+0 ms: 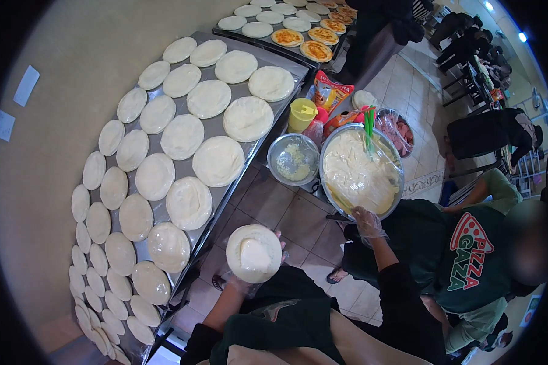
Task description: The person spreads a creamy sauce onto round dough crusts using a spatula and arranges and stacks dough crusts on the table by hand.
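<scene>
My left hand (248,286), in a clear plastic glove, holds up a round flatbread base (274,258) from below. A pool of thick white sauce (254,252) lies in its middle. My right hand (369,224), gloved too, is at the near rim of a large metal bowl (400,182). Its fingers look bunched at the rim; what they hold, if anything, is hidden. Creamy white sauce (356,167) fills the bowl, with clear plastic film over part of it. A green-handled utensil (369,125) stands at the bowl's far side.
Left, a long metal table (230,173) carries many round bases (182,137). Beside the bowl are a smaller metal bowl (293,159), a yellow jug (301,114), an orange packet (331,91) and a bowl of pink meat (396,131). A co-worker (469,255) in a green apron stands right.
</scene>
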`<state>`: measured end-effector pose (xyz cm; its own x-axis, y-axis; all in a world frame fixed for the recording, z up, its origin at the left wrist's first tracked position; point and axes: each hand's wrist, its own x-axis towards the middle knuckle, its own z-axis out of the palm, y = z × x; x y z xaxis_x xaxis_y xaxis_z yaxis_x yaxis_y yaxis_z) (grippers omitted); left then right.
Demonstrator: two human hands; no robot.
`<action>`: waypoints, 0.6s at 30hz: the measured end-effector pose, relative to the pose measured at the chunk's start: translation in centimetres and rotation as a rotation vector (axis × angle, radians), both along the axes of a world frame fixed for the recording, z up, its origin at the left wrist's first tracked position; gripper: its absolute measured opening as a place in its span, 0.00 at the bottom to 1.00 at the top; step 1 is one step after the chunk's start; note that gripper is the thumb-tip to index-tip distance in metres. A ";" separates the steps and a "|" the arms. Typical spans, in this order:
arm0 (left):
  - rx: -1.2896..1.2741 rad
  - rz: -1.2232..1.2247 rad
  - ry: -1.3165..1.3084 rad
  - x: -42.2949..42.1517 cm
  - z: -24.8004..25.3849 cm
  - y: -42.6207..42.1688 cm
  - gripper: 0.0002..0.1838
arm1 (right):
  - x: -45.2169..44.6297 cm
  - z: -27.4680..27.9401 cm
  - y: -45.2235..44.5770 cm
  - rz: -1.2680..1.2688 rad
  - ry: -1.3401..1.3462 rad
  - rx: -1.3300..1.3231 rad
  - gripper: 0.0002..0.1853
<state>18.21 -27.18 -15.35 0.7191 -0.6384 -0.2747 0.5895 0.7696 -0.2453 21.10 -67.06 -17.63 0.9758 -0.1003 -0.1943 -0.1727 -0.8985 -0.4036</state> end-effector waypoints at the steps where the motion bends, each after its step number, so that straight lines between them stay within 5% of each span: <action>1: 0.011 -0.028 0.002 0.3 -0.7 -0.3 0.38 | -0.1 0.3 0.2 -0.031 0.045 0.004 0.11; 6: -0.122 -0.086 -0.133 2.6 -7.8 -4.6 0.40 | -0.9 0.6 -1.1 -0.073 0.053 0.067 0.12; 8: 0.200 -0.216 -0.200 3.6 -12.2 -7.0 0.36 | -0.8 2.3 -1.0 -0.123 0.153 0.056 0.12; 9: -0.127 -0.197 -0.060 4.1 -14.9 -8.5 0.33 | -0.8 2.2 -1.4 -0.122 0.166 0.051 0.12; 13: -0.198 -0.218 0.030 6.2 -19.6 -14.1 0.31 | -1.3 0.8 -3.0 -0.087 0.097 0.142 0.12; 15: 0.209 -0.229 -0.104 7.4 -20.2 -16.3 0.31 | -1.5 -0.5 -3.7 -0.066 0.062 0.161 0.12; 18: 0.247 -0.211 -0.024 9.0 -18.7 -17.4 0.30 | -2.2 -3.0 -5.2 -0.148 0.029 0.367 0.10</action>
